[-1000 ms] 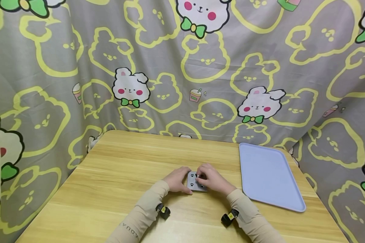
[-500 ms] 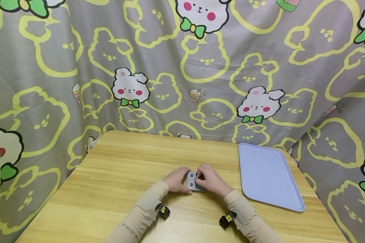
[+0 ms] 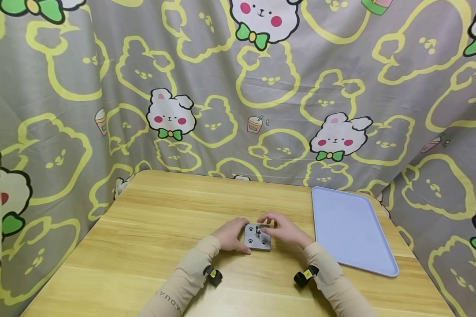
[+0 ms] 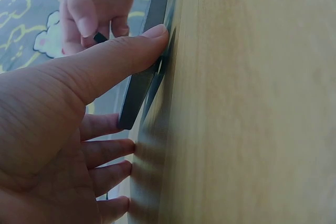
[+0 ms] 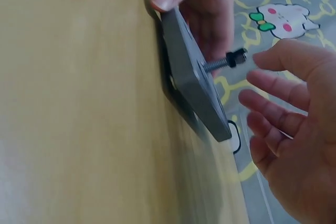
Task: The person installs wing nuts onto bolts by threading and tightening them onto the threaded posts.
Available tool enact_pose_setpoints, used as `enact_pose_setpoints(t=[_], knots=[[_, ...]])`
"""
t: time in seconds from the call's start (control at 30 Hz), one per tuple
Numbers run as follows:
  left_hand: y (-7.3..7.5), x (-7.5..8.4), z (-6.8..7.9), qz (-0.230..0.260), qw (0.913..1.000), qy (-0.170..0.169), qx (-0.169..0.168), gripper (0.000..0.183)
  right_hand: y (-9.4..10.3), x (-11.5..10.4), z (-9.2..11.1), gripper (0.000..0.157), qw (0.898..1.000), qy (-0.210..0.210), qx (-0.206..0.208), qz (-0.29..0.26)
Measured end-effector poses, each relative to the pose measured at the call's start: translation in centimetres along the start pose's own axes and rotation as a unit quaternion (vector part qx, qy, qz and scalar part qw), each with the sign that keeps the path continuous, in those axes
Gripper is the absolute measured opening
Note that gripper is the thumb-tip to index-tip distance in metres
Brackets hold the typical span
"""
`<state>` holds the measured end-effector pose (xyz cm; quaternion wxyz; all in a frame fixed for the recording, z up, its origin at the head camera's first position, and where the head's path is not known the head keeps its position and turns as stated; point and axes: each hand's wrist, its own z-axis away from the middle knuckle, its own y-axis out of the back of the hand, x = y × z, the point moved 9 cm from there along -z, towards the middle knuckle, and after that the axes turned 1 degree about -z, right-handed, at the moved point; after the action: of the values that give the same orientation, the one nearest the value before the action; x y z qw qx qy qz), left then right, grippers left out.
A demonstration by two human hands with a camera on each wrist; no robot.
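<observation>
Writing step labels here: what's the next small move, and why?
Probably pinch the black nut-like piece with the right hand and turn it: the threaded rod shows bare thread below it, that hand is open close beside it, and the left hand holds the gray plate.

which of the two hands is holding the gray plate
The left hand, gripping the gray plate by its edges; the right hand, holding nothing, hovers beside the bolt.

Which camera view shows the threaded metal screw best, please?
The right wrist view: the threaded metal screw sticks out of the flat grey plate in profile, thread visible. The head view shows it small; the left wrist view, only its black end.
</observation>
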<state>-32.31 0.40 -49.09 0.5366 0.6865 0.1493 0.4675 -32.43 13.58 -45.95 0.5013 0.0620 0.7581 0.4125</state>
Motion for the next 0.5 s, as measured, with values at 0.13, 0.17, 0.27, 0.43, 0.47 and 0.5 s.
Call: enact_pose_setpoints(t=[0.13, 0.17, 0.27, 0.43, 0.47, 0.5], knots=[[-0.04, -0.06, -0.03, -0.001, 1.0, 0.003, -0.002, 0.092, 0.01, 0.41, -0.08, 0.031, 1.0, 0.001, -0.014, -0.004], [-0.03, -0.06, -0.04, -0.001, 1.0, 0.004, -0.002, 0.092, -0.02, 0.51, -0.12, 0.032, 1.0, 0.002, -0.016, -0.004], [0.01, -0.06, -0.02, 0.0, 1.0, 0.004, -0.004, 0.092, -0.13, 0.73, -0.26, 0.034, 1.0, 0.004, -0.02, -0.003], [0.03, 0.02, 0.04, 0.0, 1.0, 0.002, -0.003, 0.091, -0.38, 0.72, -0.5, 0.035, 1.0, 0.008, -0.025, -0.006], [0.02, 0.03, 0.05, 0.0, 1.0, 0.002, -0.004, 0.091, -0.45, 0.75, -0.56, 0.035, 1.0, 0.005, -0.026, -0.007], [0.03, 0.05, 0.07, 0.001, 1.0, 0.002, -0.004, 0.09, -0.49, 0.75, -0.6, 0.035, 1.0, 0.004, -0.027, -0.008]])
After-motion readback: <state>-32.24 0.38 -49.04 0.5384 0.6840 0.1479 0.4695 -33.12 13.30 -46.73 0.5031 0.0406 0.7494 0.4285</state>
